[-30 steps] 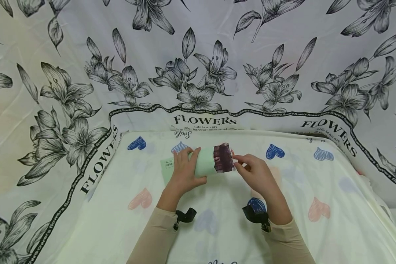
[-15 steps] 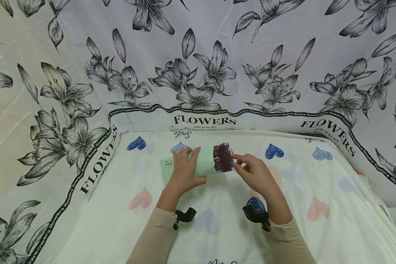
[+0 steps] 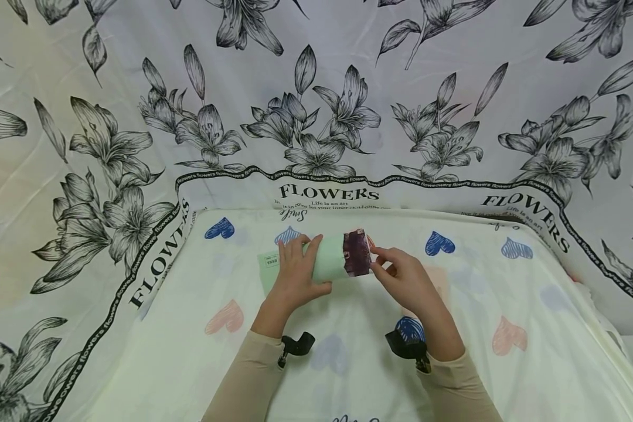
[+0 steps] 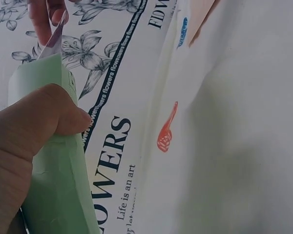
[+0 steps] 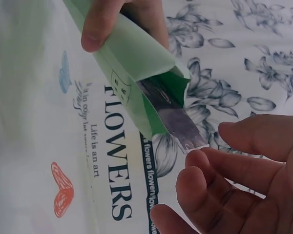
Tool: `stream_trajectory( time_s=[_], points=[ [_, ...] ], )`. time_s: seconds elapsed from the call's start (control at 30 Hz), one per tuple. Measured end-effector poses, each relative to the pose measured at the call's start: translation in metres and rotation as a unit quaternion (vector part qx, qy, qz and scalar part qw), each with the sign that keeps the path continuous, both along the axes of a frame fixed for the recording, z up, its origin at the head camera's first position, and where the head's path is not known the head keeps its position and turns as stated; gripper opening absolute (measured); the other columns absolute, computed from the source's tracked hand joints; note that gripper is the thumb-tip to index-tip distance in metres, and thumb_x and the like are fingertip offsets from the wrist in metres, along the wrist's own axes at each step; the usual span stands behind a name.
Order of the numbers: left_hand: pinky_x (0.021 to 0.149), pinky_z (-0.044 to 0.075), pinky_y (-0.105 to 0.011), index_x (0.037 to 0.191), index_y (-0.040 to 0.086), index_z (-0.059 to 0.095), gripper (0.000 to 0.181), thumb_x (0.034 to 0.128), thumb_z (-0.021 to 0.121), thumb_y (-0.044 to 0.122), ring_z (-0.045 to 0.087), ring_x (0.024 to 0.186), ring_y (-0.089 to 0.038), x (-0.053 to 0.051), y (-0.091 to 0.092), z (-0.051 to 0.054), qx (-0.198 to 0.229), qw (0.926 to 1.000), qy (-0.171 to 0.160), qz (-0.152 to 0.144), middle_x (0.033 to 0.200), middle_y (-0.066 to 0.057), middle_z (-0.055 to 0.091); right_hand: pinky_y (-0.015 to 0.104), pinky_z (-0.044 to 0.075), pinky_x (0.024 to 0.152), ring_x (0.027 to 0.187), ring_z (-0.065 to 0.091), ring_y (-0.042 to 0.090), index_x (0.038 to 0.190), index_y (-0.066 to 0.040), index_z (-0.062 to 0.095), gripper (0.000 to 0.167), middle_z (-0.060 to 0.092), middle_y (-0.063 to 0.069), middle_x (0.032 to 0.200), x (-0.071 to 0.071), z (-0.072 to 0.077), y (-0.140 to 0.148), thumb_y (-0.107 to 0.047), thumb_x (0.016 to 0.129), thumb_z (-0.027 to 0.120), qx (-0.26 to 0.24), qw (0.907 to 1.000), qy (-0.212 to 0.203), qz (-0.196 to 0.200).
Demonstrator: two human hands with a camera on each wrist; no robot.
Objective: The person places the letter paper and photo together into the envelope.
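My left hand [image 3: 295,266] grips a pale green paper sleeve [image 3: 327,258], thumb on the near side and fingers over the top. The sleeve's right end gapes in the right wrist view. A dark purple plastic-looking packet [image 5: 178,119] sticks partly out of that mouth; its other part is hidden inside. My right hand [image 3: 401,272] holds the packet's outer end at the fingertips. The thumb looks slightly off the edge in the right wrist view. Small dark print shows on the sleeve's left end in the head view.
A flat peach-coloured sheet [image 3: 439,280] lies partly beneath the right forearm. The surface wears a white cloth [image 3: 348,363] printed with hearts. A flower-printed curtain [image 3: 327,88] hangs behind and at the sides.
The right hand has shifted slightly left towards the sleeve, and less of the purple packet shows outside it. The left hand keeps its grip. The head view has shifted a little.
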State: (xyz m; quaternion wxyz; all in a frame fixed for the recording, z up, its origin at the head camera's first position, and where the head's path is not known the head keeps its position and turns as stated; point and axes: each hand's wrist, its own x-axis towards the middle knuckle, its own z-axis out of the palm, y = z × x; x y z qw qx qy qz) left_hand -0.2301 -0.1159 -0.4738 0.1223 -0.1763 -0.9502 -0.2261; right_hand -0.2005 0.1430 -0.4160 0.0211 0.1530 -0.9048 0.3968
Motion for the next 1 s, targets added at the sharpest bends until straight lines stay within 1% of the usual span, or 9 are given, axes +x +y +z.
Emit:
stream_trajectory(
  time_s=[0.07,0.3,0.53,0.63,0.8,0.9,1.0],
  points=[
    [0.118,0.004,-0.068,0.158,0.015,0.035,0.107,0.068,0.086,0.041,0.03,0.135,-0.034,0.0,0.0008,-0.0005,0.0,1.0,0.001,-0.002,0.14,-0.013,0.035,0.035,0.052,0.066,0.077,0.062,0.015,0.14,-0.006,0.063,0.04,0.066,0.004,0.105,-0.0003,-0.0008,-0.0016,-0.018,0.102,0.063,-0.002,1.0,-0.001,0.007],
    [0.118,0.003,-0.068,0.157,0.013,0.036,0.106,0.0677,0.087,0.04,0.031,0.134,-0.037,0.0012,0.0018,-0.0019,0.008,0.9999,0.011,-0.008,0.139,-0.016,0.036,0.034,0.051,0.064,0.073,0.059,0.014,0.139,-0.005,0.063,0.04,0.064,0.003,0.1,-0.0001,-0.0018,-0.004,-0.019,0.102,0.064,0.003,0.9998,0.003,0.019],
    [0.118,0.005,-0.068,0.157,0.014,0.036,0.107,0.0666,0.087,0.04,0.033,0.134,-0.037,-0.0003,0.0002,-0.0001,0.002,1.0,0.007,0.005,0.14,-0.016,0.037,0.034,0.05,0.064,0.072,0.058,0.016,0.139,-0.007,0.064,0.039,0.063,0.002,0.097,-0.0005,-0.0022,-0.0002,-0.018,0.102,0.065,0.011,0.9997,0.015,0.016],
    [0.118,0.004,-0.068,0.157,0.014,0.036,0.106,0.0669,0.086,0.04,0.032,0.134,-0.037,-0.0007,-0.0002,-0.0003,0.001,1.0,0.006,0.007,0.14,-0.016,0.037,0.035,0.05,0.064,0.072,0.057,0.017,0.139,-0.008,0.064,0.039,0.063,0.001,0.096,-0.0004,-0.0019,-0.0001,-0.018,0.102,0.065,0.008,0.9997,0.009,0.022],
    [0.117,0.006,-0.07,0.156,0.013,0.037,0.106,0.0663,0.086,0.042,0.033,0.133,-0.036,0.0001,0.0003,-0.0009,0.004,0.9999,0.014,0.001,0.138,-0.016,0.038,0.034,0.05,0.063,0.072,0.056,0.016,0.141,-0.01,0.063,0.04,0.064,0.001,0.097,-0.0009,-0.0029,-0.0025,-0.021,0.102,0.064,0.014,0.9995,-0.003,0.029],
    [0.117,0.006,-0.07,0.156,0.013,0.037,0.106,0.067,0.086,0.042,0.033,0.133,-0.036,0.0009,0.0007,0.0002,0.001,0.9999,0.011,0.002,0.139,-0.016,0.038,0.034,0.05,0.063,0.072,0.056,0.016,0.141,-0.011,0.063,0.04,0.063,0.002,0.096,-0.0008,-0.0027,-0.0033,-0.02,0.102,0.064,0.018,0.9994,-0.001,0.03],
    [0.118,0.004,-0.068,0.157,0.014,0.036,0.107,0.0679,0.086,0.042,0.033,0.133,-0.036,0.001,0.0005,0.0015,0.0,1.0,0.002,0.003,0.14,-0.016,0.037,0.034,0.05,0.063,0.072,0.056,0.016,0.141,-0.01,0.063,0.04,0.063,0.001,0.095,-0.0008,-0.0021,-0.0041,-0.02,0.102,0.064,0.022,0.9993,0.002,0.03]
  ],
)
